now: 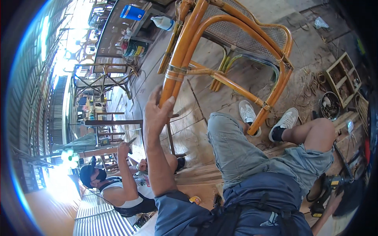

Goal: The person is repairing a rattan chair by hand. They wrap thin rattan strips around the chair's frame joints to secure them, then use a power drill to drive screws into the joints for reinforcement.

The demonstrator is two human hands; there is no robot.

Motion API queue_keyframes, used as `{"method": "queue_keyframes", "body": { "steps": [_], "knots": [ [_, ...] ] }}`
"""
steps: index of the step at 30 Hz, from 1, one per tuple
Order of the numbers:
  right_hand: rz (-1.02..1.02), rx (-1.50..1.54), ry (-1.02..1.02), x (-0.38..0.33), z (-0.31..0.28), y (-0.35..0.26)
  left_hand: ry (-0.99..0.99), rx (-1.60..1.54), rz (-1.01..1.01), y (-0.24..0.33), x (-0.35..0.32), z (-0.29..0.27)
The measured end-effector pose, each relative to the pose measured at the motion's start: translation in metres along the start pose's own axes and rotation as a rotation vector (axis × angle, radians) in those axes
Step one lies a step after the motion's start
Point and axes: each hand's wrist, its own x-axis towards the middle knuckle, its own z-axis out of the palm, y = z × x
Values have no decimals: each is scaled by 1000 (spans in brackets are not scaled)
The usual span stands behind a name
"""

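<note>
My left hand (157,110) is closed around the end of a leg of a rattan chair (185,47), thumb on one side and fingers partly hidden behind. The chair is tipped, with curved orange-brown poles, bound joints and a woven cane panel (252,37). Another of its leg ends hangs over my shoes. At the lower right my right hand (335,198) is beside a cordless drill (332,183) with a black and yellow body. Its fingers are hidden, so whether they grip the drill does not show.
A seated co-worker (122,188) is at my left. Wooden frames (104,76) stand beyond. A blue jug (132,13) and a white bottle (162,23) are at the back. On the right lie a wooden tray (343,80), a bowl of small pieces (330,105) and cane scraps.
</note>
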Motion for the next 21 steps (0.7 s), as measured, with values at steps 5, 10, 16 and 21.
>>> {"method": "queue_keyframes", "body": {
  "steps": [5, 10, 16, 21],
  "knots": [
    [-238, 330, 73, 19, -47, -99, 188, 551, 385, 1, 43, 1],
    [-382, 700, -4, -6, -29, -210, 251, 706, 522, -5, 53, 1],
    [-473, 723, -53, -35, -2, -275, 256, 846, 427, -10, 67, -7],
    [-545, 517, 190, -37, -4, -292, 248, 813, 363, -12, 70, -7]
  ]
}}
